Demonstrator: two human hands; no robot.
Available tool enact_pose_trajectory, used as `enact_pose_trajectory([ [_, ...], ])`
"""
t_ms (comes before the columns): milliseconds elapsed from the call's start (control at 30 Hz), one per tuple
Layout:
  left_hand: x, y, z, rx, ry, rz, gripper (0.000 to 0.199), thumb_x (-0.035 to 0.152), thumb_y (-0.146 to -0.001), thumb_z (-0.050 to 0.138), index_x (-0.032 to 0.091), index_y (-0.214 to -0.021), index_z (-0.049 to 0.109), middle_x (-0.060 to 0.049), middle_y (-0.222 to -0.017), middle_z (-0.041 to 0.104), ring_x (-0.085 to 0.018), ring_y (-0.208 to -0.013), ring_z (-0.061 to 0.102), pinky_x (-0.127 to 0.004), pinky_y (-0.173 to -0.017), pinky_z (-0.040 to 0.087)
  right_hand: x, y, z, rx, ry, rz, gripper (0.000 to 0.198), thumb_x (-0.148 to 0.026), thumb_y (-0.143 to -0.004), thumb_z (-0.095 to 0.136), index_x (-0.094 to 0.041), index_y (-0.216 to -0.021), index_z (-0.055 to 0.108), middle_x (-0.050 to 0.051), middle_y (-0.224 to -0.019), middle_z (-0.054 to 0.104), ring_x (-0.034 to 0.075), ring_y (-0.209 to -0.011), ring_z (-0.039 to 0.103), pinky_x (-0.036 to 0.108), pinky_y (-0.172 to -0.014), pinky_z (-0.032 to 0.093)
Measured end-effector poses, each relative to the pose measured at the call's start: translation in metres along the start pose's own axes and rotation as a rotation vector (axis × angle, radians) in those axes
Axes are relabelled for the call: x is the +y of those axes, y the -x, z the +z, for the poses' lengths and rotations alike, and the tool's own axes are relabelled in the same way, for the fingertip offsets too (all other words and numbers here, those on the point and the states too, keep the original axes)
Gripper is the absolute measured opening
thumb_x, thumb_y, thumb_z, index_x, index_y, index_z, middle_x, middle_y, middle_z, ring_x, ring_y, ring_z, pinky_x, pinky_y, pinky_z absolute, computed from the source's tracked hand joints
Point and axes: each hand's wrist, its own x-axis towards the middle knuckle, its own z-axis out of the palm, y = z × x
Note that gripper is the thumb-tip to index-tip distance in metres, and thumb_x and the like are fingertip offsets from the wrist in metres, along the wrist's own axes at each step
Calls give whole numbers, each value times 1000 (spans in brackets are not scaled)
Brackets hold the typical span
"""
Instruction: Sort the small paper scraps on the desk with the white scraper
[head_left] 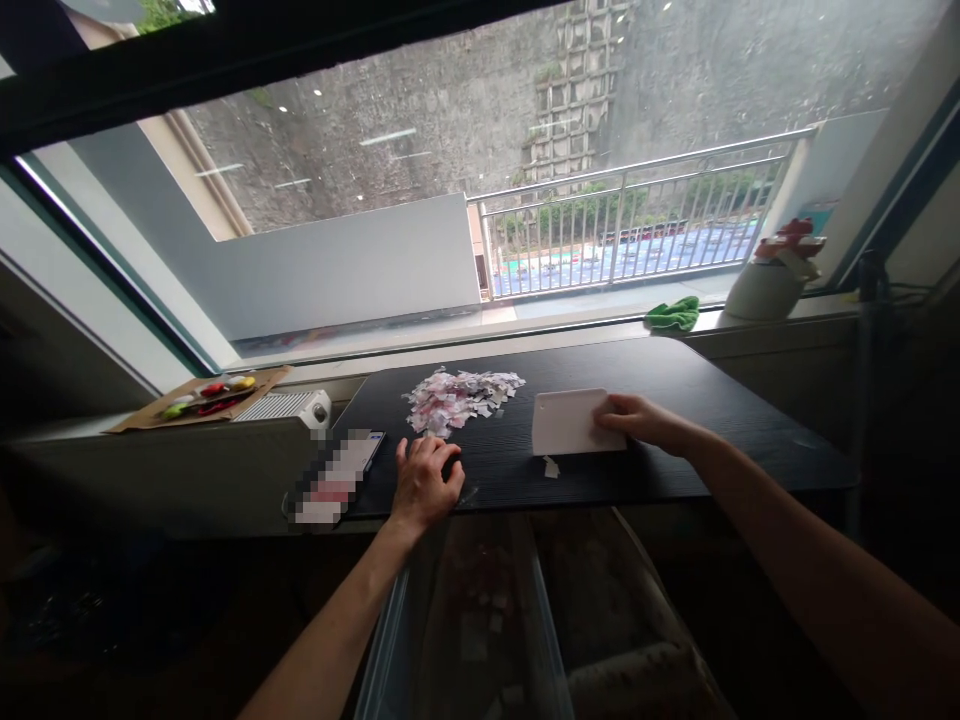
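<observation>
My right hand [637, 420] grips the right edge of a white rectangular board [568, 423], which has a small dark mark near its upper left corner. The board stands or leans on the black tabletop [600, 482]. Just below it lies a small loose scrap of paper [551, 467]. To the left, my left hand [429, 480] rests at the table's near side, fingers bent and thumb apart, with nothing visible in it. Right beyond those fingers spreads a pile of white and pinkish paper scraps [457, 395].
A phone [345, 475], partly pixelated, lies left of my left hand. Below the near edge is a clear bin [551, 620] with some scraps inside. On the sill are a green cloth [673, 314], a pale container [765, 288] and cardboard [157, 412] with colourful items.
</observation>
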Motion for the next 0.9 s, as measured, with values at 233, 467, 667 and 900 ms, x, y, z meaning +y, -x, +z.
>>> enact_pose_trajectory([
  [233,-2,0,0,-13,-14,10,20,25,-80,51,22,-92,66,-6,-96,65,-26,-101,57,-56,-109,24,-2,13,-4,-145,-18,41,18,-29,-61,73,-18,-75,69,2,-77,73,18,-72,66,30,-67,52],
  [467,-2,0,1,-1,-23,20,18,25,-80,51,23,-91,66,-6,-97,65,-26,-101,57,-56,-108,24,-4,23,-17,-28,-3,88,17,-27,-57,75,-19,-70,68,2,-71,72,18,-67,64,27,-60,50],
  [667,-2,0,0,-5,-25,16,18,26,-80,51,23,-91,65,-5,-97,66,-25,-102,57,-55,-109,24,1,29,-18,-174,26,114,30,-37,-57,78,-17,-78,69,4,-83,73,23,-79,66,32,-72,52],
  [900,-3,0,1,-1,-22,23,18,26,-80,51,23,-91,66,-6,-97,66,-26,-102,57,-55,-108,24,-1,37,-15,-214,-3,118,31,-38,-59,78,-16,-79,69,4,-82,73,22,-77,66,32,-71,50],
])
